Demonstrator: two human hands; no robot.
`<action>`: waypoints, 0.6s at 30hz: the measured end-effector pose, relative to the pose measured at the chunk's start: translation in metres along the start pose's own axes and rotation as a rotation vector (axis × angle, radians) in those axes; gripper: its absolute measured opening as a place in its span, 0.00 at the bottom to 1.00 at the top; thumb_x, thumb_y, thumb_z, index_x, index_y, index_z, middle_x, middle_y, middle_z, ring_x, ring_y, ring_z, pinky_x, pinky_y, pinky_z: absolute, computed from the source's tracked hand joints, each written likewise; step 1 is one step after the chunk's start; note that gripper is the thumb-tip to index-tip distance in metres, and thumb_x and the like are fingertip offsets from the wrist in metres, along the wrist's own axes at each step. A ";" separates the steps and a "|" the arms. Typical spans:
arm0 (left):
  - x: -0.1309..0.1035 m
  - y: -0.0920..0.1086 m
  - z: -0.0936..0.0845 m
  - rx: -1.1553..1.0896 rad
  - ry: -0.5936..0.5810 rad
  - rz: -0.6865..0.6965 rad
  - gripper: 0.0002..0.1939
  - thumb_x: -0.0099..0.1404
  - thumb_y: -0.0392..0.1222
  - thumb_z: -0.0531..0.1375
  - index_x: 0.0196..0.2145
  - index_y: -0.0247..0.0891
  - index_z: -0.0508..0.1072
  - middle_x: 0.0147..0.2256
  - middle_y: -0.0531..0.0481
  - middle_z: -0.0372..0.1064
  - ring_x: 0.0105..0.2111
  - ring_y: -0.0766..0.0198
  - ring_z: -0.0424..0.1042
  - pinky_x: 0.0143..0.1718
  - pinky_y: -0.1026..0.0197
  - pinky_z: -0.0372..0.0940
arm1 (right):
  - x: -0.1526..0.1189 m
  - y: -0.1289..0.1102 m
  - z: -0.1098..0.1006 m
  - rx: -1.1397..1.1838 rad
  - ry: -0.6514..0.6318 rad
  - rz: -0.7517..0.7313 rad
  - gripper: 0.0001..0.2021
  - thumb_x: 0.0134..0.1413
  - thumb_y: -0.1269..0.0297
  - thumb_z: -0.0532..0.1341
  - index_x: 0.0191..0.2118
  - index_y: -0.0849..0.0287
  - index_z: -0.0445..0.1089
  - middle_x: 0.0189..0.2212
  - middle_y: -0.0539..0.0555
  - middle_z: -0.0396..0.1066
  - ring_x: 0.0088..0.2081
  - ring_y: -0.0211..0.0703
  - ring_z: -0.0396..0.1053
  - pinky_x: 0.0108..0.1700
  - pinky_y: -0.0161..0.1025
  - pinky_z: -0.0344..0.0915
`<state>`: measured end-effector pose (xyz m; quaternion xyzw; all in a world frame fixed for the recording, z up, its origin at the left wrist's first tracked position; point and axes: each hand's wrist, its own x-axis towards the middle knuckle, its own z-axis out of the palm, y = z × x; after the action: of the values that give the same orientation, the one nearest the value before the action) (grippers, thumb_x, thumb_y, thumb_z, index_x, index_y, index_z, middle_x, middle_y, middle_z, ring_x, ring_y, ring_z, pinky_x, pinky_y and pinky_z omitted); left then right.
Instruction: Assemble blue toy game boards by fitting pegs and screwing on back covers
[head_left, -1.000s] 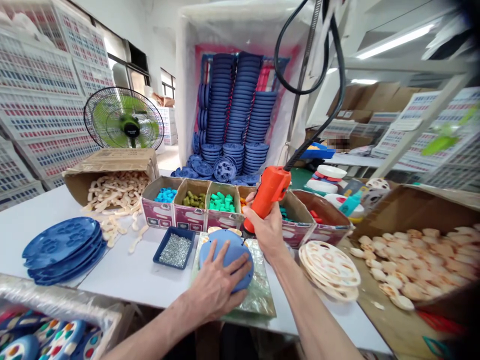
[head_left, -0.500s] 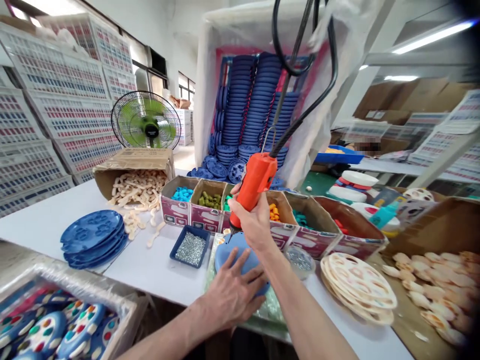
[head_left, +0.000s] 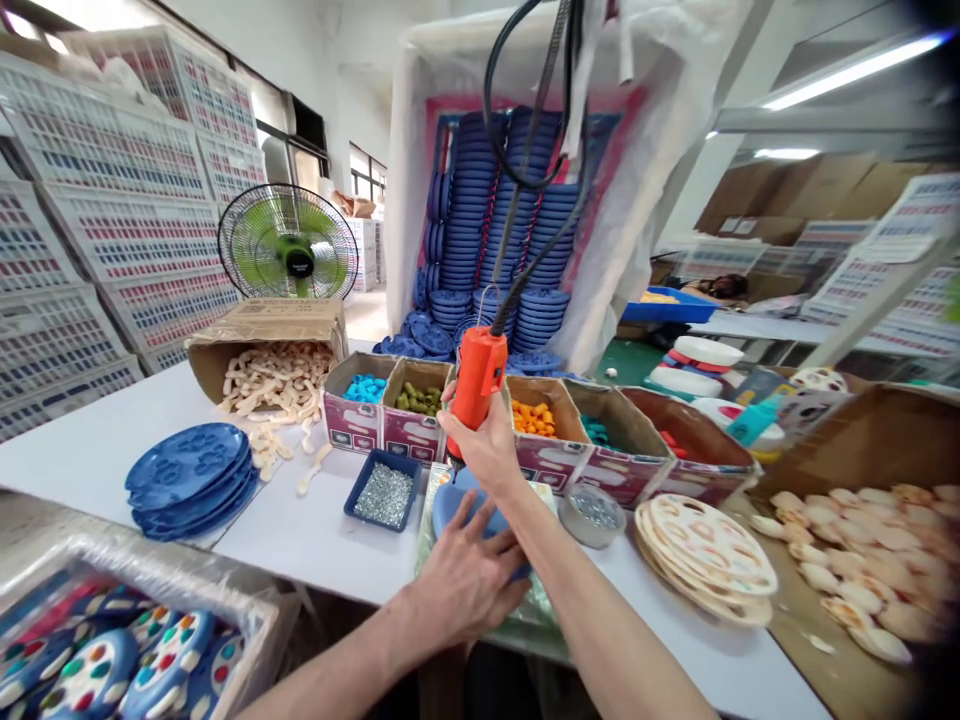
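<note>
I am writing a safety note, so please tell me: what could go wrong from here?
The orange tool, held by the right grip, points down near the fingers of the left grip; a slip might hurt them. The blue disc could turn, since I see only the left grip resting on it. The open tray of small metal pieces might spill if bumped.

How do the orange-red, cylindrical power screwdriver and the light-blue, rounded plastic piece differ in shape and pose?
The power screwdriver is long and narrow, while the plastic piece is broad and rounded.
The power screwdriver is held nearly upright in the right hand; the plastic piece lies under the left hand.
A black cord joins the power screwdriver's top; none shows on the plastic piece.
Both are touched by a hand.
</note>
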<state>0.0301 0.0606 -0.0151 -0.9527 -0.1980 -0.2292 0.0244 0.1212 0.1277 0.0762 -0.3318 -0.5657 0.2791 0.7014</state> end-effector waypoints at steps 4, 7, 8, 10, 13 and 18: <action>0.000 -0.003 -0.006 -0.107 -0.028 -0.034 0.26 0.70 0.51 0.58 0.63 0.43 0.65 0.62 0.50 0.67 0.67 0.46 0.58 0.69 0.39 0.50 | 0.007 -0.030 -0.022 -0.010 0.122 -0.058 0.12 0.50 0.68 0.66 0.41 0.53 0.66 0.36 0.47 0.67 0.30 0.35 0.62 0.35 0.36 0.64; 0.003 -0.008 -0.012 -0.193 -0.067 -0.076 0.36 0.62 0.50 0.65 0.65 0.39 0.63 0.66 0.47 0.62 0.67 0.47 0.58 0.69 0.43 0.52 | -0.001 -0.062 -0.050 -0.014 0.209 -0.129 0.14 0.49 0.68 0.67 0.41 0.51 0.66 0.38 0.47 0.68 0.32 0.36 0.64 0.37 0.37 0.66; 0.004 -0.009 -0.014 -0.208 -0.082 -0.086 0.37 0.60 0.50 0.66 0.65 0.38 0.64 0.66 0.47 0.61 0.67 0.47 0.58 0.69 0.43 0.52 | -0.007 -0.070 -0.059 -0.015 0.211 -0.126 0.14 0.49 0.68 0.68 0.42 0.51 0.66 0.39 0.48 0.69 0.32 0.36 0.65 0.38 0.37 0.66; 0.006 -0.011 -0.017 -0.220 -0.102 -0.102 0.38 0.59 0.48 0.66 0.64 0.38 0.64 0.66 0.48 0.60 0.67 0.48 0.58 0.70 0.43 0.52 | -0.023 -0.078 -0.073 -0.012 0.200 -0.084 0.15 0.49 0.69 0.68 0.42 0.52 0.67 0.41 0.48 0.69 0.33 0.36 0.66 0.39 0.38 0.67; 0.007 -0.010 -0.020 -0.221 -0.118 -0.115 0.38 0.58 0.47 0.66 0.65 0.38 0.64 0.66 0.48 0.60 0.68 0.47 0.57 0.70 0.42 0.52 | -0.048 -0.073 -0.084 -0.011 0.189 0.000 0.15 0.50 0.68 0.68 0.44 0.52 0.67 0.41 0.49 0.70 0.33 0.36 0.67 0.39 0.39 0.68; 0.008 -0.007 -0.018 -0.216 -0.121 -0.112 0.37 0.58 0.46 0.66 0.64 0.36 0.65 0.66 0.46 0.61 0.68 0.47 0.57 0.70 0.41 0.52 | -0.065 -0.056 -0.086 -0.015 0.150 0.041 0.13 0.52 0.68 0.68 0.43 0.53 0.69 0.38 0.49 0.70 0.35 0.38 0.67 0.42 0.40 0.67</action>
<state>0.0260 0.0677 0.0039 -0.9494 -0.2259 -0.1924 -0.1029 0.1934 0.0295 0.0684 -0.3684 -0.5068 0.2636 0.7334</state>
